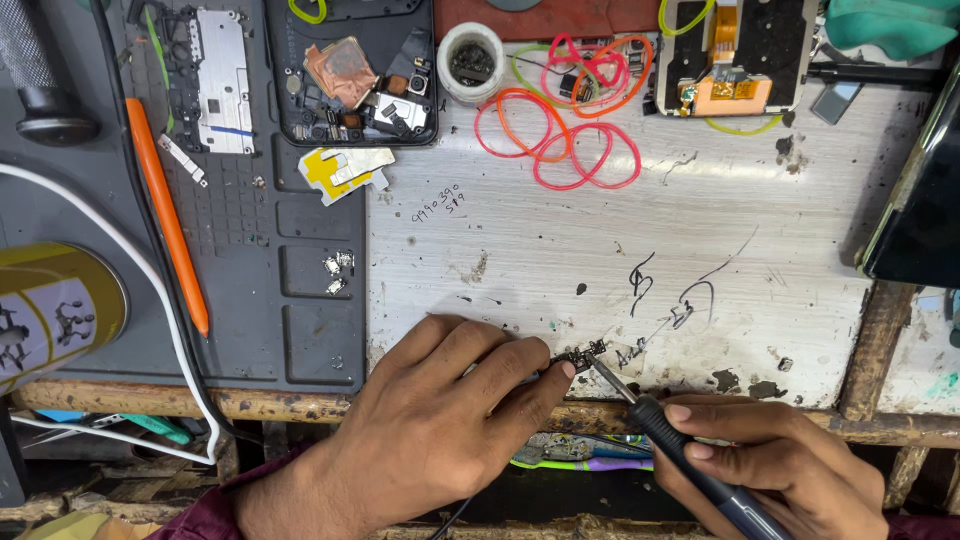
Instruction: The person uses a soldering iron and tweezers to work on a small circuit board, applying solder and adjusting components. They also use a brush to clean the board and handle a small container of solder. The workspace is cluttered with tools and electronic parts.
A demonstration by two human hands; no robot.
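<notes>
My left hand (440, 420) rests at the front edge of the scratched metal bench top (600, 250), its fingertips pinching a tiny dark circuit part (580, 357) flat against the surface. My right hand (790, 465) grips a dark-handled soldering iron (690, 450), held like a pen. The iron's metal tip (605, 372) touches the small part from the right.
A grey work mat (250, 260) covers the left side, with an orange pry tool (168, 215), an opened phone body (355, 75), a metal shield plate (222, 80) and small loose chips (337, 270). Coloured rubber bands (565, 125), a small white cup (471, 60) and another opened device (735, 55) lie at the back. A yellow can (55, 310) stands left.
</notes>
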